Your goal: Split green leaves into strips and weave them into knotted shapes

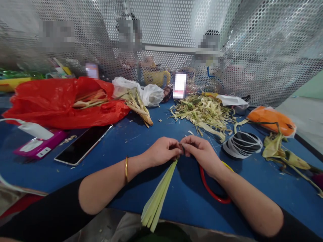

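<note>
My left hand [165, 151] is closed on the top end of a bundle of pale green husk strips [160, 198], which hangs down toward the table's front edge. Beside it, my right hand [196, 151] has its thumb and fingers pinched together at the bundle's top, close to the left fingertips. What lies between the right fingertips is too small to make out. Under my right wrist, a red and yellow ring [212, 193] rests on the blue table [186, 208]. A coil of white cord [242, 144] sits right of my right hand.
Behind my hands lies a heap of shredded husk [204, 112]. A red plastic bag [58, 101], a black phone [84, 144] and a magenta box [40, 144] are at left. Dried husks [285, 153] and an orange bag [271, 121] lie right. Perforated metal mesh [169, 20] stands behind.
</note>
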